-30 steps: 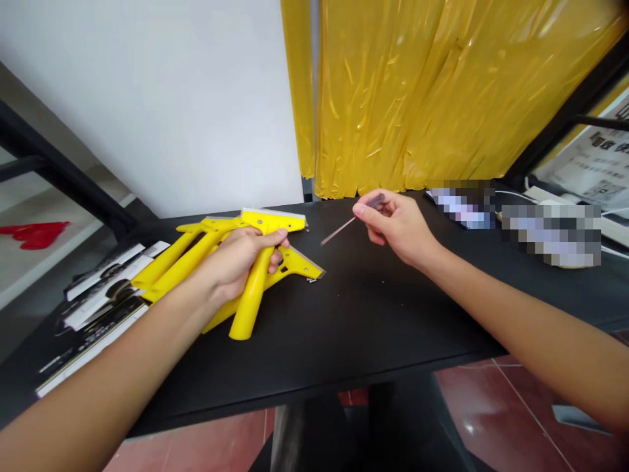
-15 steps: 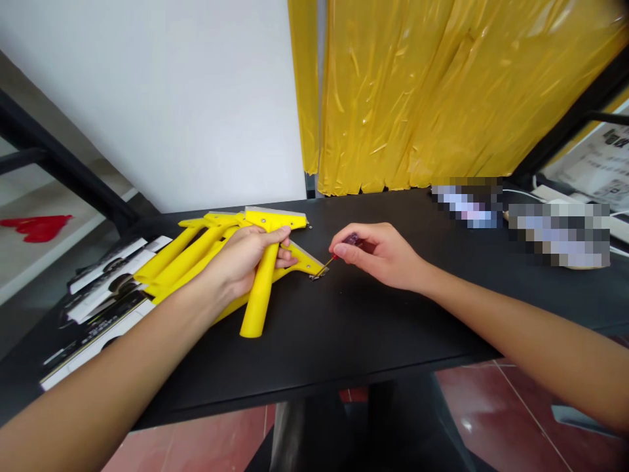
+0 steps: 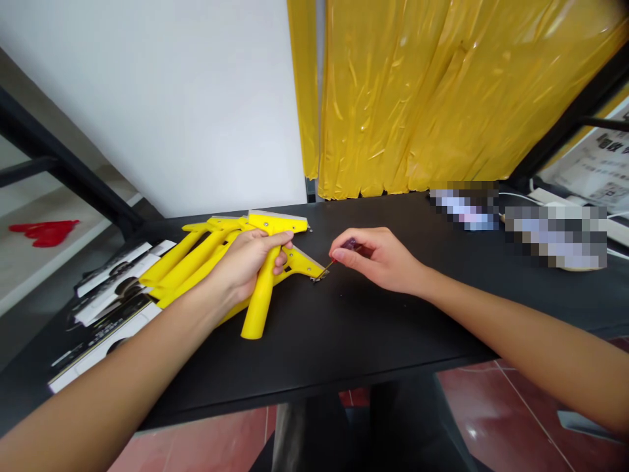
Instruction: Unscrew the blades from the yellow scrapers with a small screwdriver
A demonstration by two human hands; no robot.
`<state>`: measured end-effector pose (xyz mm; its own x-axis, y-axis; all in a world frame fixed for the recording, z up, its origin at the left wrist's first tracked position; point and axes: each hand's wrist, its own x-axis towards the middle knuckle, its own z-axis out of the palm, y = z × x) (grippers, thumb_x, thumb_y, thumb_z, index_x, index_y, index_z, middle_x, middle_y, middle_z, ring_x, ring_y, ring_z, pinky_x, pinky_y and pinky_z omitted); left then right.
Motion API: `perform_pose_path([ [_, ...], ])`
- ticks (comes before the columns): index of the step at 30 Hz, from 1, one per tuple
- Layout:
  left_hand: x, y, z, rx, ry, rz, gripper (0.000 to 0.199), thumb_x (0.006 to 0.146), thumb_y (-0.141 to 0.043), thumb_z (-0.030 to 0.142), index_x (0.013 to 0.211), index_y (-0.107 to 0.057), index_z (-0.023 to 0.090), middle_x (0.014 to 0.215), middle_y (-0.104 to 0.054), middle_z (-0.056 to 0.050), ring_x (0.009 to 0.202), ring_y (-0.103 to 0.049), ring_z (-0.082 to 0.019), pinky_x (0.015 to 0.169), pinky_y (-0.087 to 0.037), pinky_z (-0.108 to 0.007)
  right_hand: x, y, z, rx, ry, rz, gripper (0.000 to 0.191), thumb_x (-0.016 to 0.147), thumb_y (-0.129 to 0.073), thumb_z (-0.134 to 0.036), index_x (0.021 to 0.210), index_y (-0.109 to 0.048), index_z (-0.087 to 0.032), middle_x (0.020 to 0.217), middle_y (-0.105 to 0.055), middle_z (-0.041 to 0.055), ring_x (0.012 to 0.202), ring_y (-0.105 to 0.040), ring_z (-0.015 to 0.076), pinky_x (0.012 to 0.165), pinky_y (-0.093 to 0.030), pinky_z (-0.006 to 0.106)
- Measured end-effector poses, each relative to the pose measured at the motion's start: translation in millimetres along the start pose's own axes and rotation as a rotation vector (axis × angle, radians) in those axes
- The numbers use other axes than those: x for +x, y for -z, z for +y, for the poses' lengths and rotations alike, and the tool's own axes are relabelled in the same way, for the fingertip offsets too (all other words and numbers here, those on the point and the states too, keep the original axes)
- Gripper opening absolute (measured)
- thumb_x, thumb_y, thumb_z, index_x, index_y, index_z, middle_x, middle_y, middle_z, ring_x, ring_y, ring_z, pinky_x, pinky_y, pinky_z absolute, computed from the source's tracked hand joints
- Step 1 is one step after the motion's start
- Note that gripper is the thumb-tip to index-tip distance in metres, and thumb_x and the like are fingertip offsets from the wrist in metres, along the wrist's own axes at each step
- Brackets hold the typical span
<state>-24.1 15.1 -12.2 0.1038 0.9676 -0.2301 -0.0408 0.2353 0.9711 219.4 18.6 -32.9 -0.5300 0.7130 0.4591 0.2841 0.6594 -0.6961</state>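
The left hand [image 3: 243,269] closes around the yellow scraper [image 3: 260,301] on the bench [image 3: 393,328], the right fingers [image 3: 340,254] pinch a small screwdriver [image 3: 350,244] at its corner, and if the tip slips, the tiny screw [image 3: 317,278] can jump away.

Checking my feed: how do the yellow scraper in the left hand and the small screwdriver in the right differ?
The yellow scraper is much bigger than the small screwdriver, and yellow where the screwdriver's handle is dark purple. The left hand wraps the scraper; the right hand pinches the screwdriver. Both are hand-held tools.
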Motion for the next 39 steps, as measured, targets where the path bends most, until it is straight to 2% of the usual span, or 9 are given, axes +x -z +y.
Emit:
perform_pose_path([
  [5,-2.2,-0.4,0.6,0.047,-0.025,-0.012,0.023,0.083,-0.076,0.028,0.073,-0.061,0.014,0.049,-0.049,0.003,0.04,-0.043,-0.006,0.043,-0.035,-0.018,1.3,2.8,-1.1,0.048,-0.035,0.055,0.027,0.096,-0.061,-0.042,0.092,-0.07,-0.017,0.078,-0.068,0.0024,0.065,-0.056,0.0115,0.057,-0.041,0.024],
  [9,-2.2,-0.7,-2.2,0.047,0.003,-0.038,0.023,0.082,-0.076,0.028,0.072,-0.062,0.013,0.049,-0.051,0.002,0.039,-0.044,-0.007,0.042,-0.035,-0.02,2.4,8.5,1.0,0.252,-0.079,0.143,0.026,0.095,-0.064,-0.042,0.09,-0.069,-0.018,0.073,-0.063,0.0,0.056,-0.053,0.0089,0.05,-0.04,0.023],
  [12,-2.0,-1.3,-4.3,0.028,0.049,-0.068,0.02,0.081,-0.076,0.026,0.072,-0.065,0.011,0.053,-0.056,-0.002,0.042,-0.051,-0.01,0.043,-0.04,-0.021,4.3,14.2,4.2,0.444,-0.107,0.229,0.025,0.094,-0.066,-0.042,0.089,-0.071,-0.019,0.065,-0.056,-0.0026,0.049,-0.048,0.0077,0.042,-0.036,0.022],
  [17,-8.3,-8.4,-3.2,-0.04,0.091,-0.054,0.014,0.079,-0.077,0.019,0.074,-0.069,0.008,0.059,-0.063,-0.007,0.05,-0.061,-0.013,0.05,-0.052,-0.023,8.9,22.0,3.1,0.688,-0.089,0.365,0.02,0.093,-0.069,-0.039,0.086,-0.072,-0.02,0.063,-0.054,-0.0021,0.05,-0.046,0.0089,0.039,-0.038,0.022],
  [20,-13.9,-15.1,-4.4,-0.077,0.091,-0.042,0.013,0.078,-0.078,0.017,0.075,-0.071,0.007,0.063,-0.064,-0.007,0.053,-0.062,-0.014,0.049,-0.054,-0.023,10.0,23.4,1.5,0.713,-0.088,0.393,0.019,0.092,-0.07,-0.039,0.088,-0.073,-0.02,0.065,-0.056,-0.0014,0.052,-0.048,0.0093,0.04,-0.041,0.022],
  [25,-20.0,-22.4,-10.2,-0.128,0.113,-0.096,0.01,0.08,-0.077,0.017,0.077,-0.072,0.008,0.071,-0.066,-0.006,0.053,-0.059,-0.011,0.046,-0.054,-0.022,8.6,21.0,3.9,0.67,-0.058,0.376,0.019,0.093,-0.069,-0.038,0.09,-0.074,-0.02,0.067,-0.058,-0.0009,0.052,-0.051,0.0095,0.042,-0.044,0.023],
  [30,-21.4,-23.6,-11.8,-0.13,0.166,-0.118,0.009,0.081,-0.076,0.018,0.076,-0.073,0.01,0.065,-0.064,-0.004,0.051,-0.056,-0.01,0.045,-0.053,-0.02,7.7,19.9,5.7,0.653,-0.051,0.372,0.018,0.094,-0.068,-0.036,0.091,-0.074,-0.019,0.068,-0.058,-0.0009,0.051,-0.052,0.0094,0.042,-0.045,0.024],
  [39,-22.7,-23.6,-7.9,-0.172,0.204,-0.123,0.008,0.081,-0.073,0.015,0.075,-0.072,0.009,0.071,-0.065,-0.004,0.049,-0.055,-0.009,0.041,-0.051,-0.02,8.3,18.1,9.5,0.685,-0.084,0.351,0.018,0.093,-0.068,-0.036,0.09,-0.074,-0.019,0.068,-0.059,-0.0008,0.051,-0.053,0.0096,0.042,-0.044,0.024],
])
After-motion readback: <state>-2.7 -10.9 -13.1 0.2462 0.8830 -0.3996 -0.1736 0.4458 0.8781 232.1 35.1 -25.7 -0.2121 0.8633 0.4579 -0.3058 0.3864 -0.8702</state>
